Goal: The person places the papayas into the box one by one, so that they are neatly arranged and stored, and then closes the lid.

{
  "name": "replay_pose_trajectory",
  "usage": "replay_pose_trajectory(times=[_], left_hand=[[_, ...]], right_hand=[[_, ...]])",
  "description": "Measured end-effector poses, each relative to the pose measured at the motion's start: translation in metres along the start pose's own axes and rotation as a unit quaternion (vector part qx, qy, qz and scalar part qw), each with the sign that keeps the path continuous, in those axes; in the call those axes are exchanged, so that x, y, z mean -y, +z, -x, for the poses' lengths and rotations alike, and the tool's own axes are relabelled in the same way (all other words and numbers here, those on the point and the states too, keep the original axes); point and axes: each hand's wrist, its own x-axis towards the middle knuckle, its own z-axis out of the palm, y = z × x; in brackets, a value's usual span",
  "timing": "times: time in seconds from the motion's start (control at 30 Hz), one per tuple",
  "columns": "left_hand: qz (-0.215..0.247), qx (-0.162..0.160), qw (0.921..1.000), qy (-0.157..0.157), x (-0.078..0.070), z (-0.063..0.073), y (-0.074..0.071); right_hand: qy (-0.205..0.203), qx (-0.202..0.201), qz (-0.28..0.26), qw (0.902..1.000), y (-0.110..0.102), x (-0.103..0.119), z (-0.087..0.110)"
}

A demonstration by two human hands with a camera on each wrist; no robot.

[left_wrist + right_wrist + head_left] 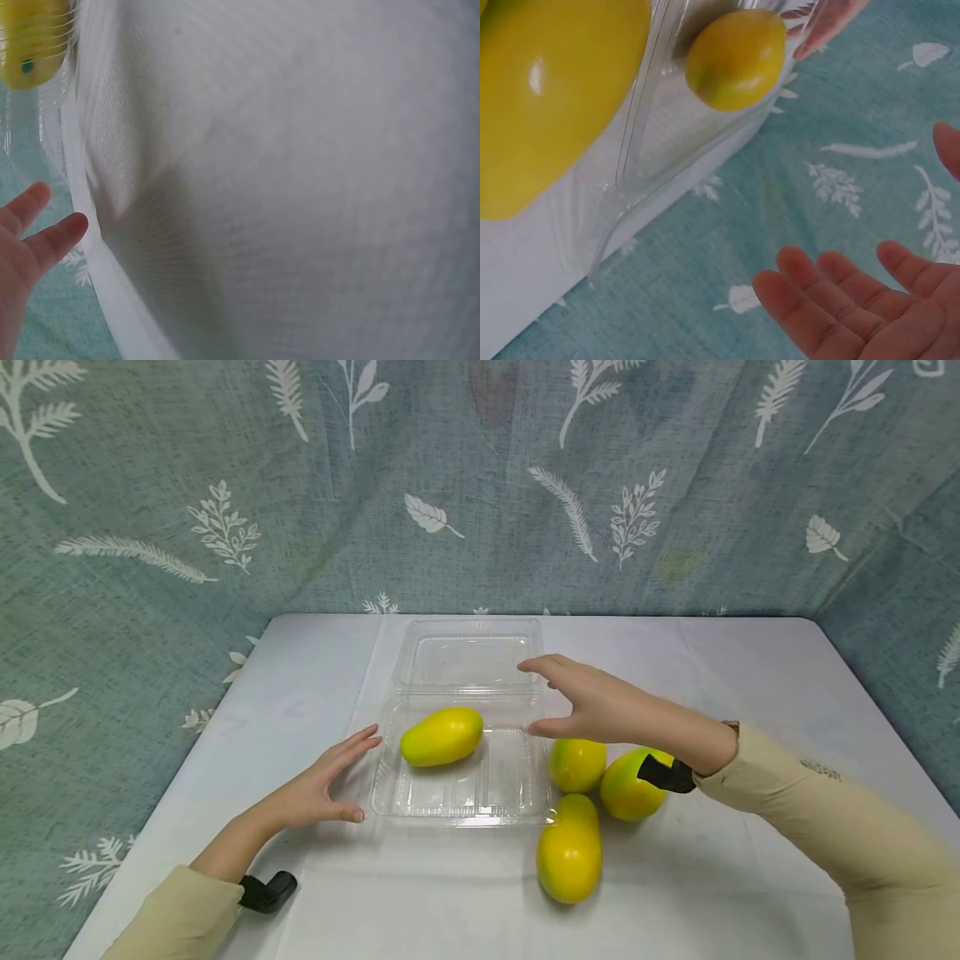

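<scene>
A hinged clear plastic container (517, 777) lies on the table with its lid (468, 656) folded back. One smooth yellow-green fruit (441, 737), shaped like a mango or papaya, lies in the left part of its base. My left hand (311, 792) is beside the container's left wall, fingers extended, thumb apart, nothing in it. Over the right side of the container my right hand (596, 697) hovers with spread fingers, likewise holding nothing; the right wrist view shows its fingers (832, 307) relaxed. Below it sit more such fruits, partly covered by the hand and forearm.
To the right of the container, one fruit (577, 766) touches its edge, another (630, 789) lies farther right, and a third (570, 852) sits nearer the front. A white cloth (420, 893) covers the table. Patterned grey-green fabric (480, 527) hangs behind.
</scene>
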Motion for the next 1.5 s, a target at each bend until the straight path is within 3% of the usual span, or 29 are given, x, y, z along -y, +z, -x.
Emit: replay_pose_trajectory(times=[0.6,1.0,1.5], left_hand=[[0.006,0.004,1.0000,-0.007,0.005,0.001,0.000],[0.010,0.005,0.9998,-0.014,0.003,0.001,0.001],[0.011,0.000,0.9998,-0.015,0.001,0.001,0.002]], right_hand=[[0.085,-0.046,-0.057,0.9937,0.006,-0.042,0.065],[0.126,-0.083,-0.081,0.9853,0.027,-0.073,0.097],[0.214,-0.100,-0.119,0.9644,0.062,-0.093,0.100]])
